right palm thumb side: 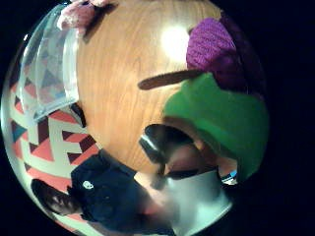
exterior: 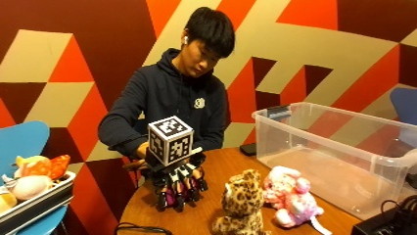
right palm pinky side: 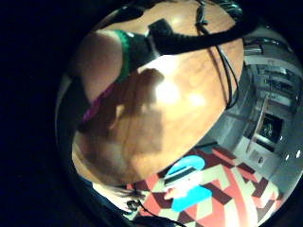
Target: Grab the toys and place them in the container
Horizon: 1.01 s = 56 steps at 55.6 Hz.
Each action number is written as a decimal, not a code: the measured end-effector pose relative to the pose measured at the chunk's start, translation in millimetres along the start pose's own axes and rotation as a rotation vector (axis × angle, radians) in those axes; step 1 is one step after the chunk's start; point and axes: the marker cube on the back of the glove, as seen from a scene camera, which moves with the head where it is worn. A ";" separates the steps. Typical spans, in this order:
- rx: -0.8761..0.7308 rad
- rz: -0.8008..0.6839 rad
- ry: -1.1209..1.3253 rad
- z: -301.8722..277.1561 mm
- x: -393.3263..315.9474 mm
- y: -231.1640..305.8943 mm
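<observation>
Gripping: right hand point(exterior: 177, 188) has its fingers point(exterior: 174, 198) curled around a purple and green toy point(right palm thumb side: 221, 93) on the worktop point(exterior: 215, 169).
Waiting: leopard toy point(exterior: 241, 205), pink toy point(exterior: 290, 196) beside clear container point(exterior: 338, 152).

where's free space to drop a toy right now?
The clear container has a bare floor. Bare wood lies between the gloved right hand and the leopard toy. It's crowded where the leopard and pink toy sit side by side against the container's near wall.
</observation>
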 end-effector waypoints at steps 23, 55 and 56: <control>0.288 -0.096 -0.076 0.2 -2.1 -27.1; 0.777 -0.347 -0.069 -271.9 -193.2 6.3; 0.778 -0.372 -0.085 -276.8 -205.0 9.0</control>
